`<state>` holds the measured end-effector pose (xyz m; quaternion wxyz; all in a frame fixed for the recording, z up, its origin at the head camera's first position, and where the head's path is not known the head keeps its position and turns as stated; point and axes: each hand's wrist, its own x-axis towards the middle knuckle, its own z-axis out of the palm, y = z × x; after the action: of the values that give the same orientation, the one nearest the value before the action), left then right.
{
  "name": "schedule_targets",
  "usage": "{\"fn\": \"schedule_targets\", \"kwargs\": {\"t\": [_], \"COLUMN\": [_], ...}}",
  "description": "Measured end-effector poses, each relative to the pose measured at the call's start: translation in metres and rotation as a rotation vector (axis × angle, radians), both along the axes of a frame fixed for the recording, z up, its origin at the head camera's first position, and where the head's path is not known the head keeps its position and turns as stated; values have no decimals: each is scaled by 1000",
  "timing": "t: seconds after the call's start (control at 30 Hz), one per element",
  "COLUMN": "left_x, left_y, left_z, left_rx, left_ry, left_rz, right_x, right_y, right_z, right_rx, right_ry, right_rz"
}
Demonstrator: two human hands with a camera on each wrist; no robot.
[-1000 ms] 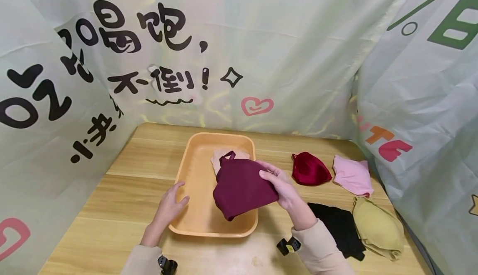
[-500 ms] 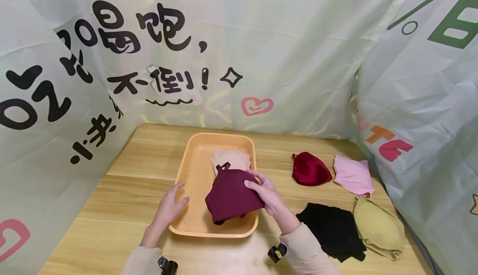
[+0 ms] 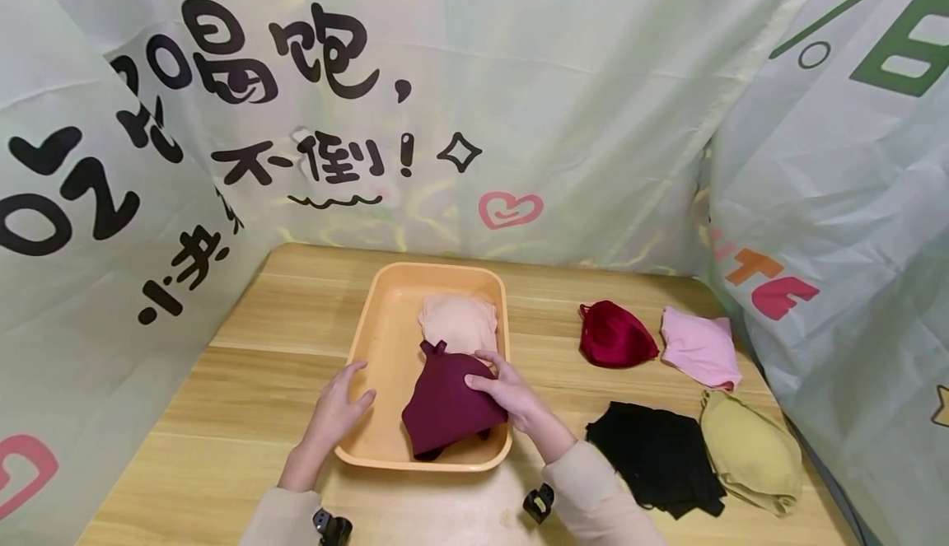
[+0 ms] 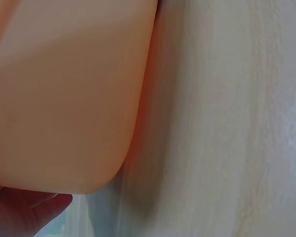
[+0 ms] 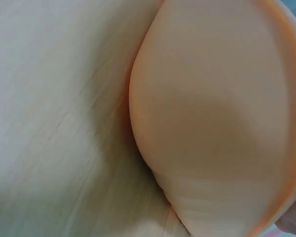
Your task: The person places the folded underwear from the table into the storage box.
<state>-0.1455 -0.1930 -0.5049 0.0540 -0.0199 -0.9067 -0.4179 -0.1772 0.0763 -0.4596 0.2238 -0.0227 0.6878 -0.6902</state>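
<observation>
In the head view, my right hand [image 3: 515, 398] holds a folded plum-coloured bra [image 3: 448, 406] at its right side, thumb on top. The bra is low in the front right of an orange plastic tray [image 3: 385, 348]; whether it touches the bottom cannot be told. Behind it in the tray lies a folded pale pink garment [image 3: 460, 321]. My left hand [image 3: 339, 406] is at the tray's left rim, thumb and fingers spread apart, holding no garment. Each wrist view mostly shows the tray's outer wall [image 4: 64, 108], with a bit of the hand at a lower corner.
Right of the tray on the wooden table [image 3: 282, 389] lie a dark red bra [image 3: 615, 336], a folded pink garment [image 3: 698, 348], a black garment [image 3: 656, 455] and a yellow-green bra [image 3: 749, 451]. Printed cloth [image 3: 593, 118] hangs behind and at both sides.
My right hand has moved left and toward me with the plum bra, lowering it into the tray's front. More of the pale pink garment shows. My left hand has stayed put.
</observation>
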Motion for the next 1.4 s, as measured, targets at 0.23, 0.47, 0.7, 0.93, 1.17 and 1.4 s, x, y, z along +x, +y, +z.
{"fn": "schedule_targets", "kwargs": {"t": [0.23,0.47,0.7,0.93,1.17,1.4], "left_x": [-1,-1,-1,-2,-2,0], "left_y": [1,1,1,1,1,0], "left_z": [2,3,2,2,1,3], "left_rx": [-1,6,9,-4,1,-4], "left_ry": [-4,-17,-16,0,-18,-42], "left_rz": [6,0,0,13,9,3], "right_x": [1,3,12,10,2,-8], "right_y": [-4,-10,-11,-4,7,20], "right_z": [8,26,31,27,23,13], "right_rx": [219,761,1041,1080,1025,851], "right_ry": [170,548,564,547,574,657], "right_rz": [131,253,241,240,201,53]}}
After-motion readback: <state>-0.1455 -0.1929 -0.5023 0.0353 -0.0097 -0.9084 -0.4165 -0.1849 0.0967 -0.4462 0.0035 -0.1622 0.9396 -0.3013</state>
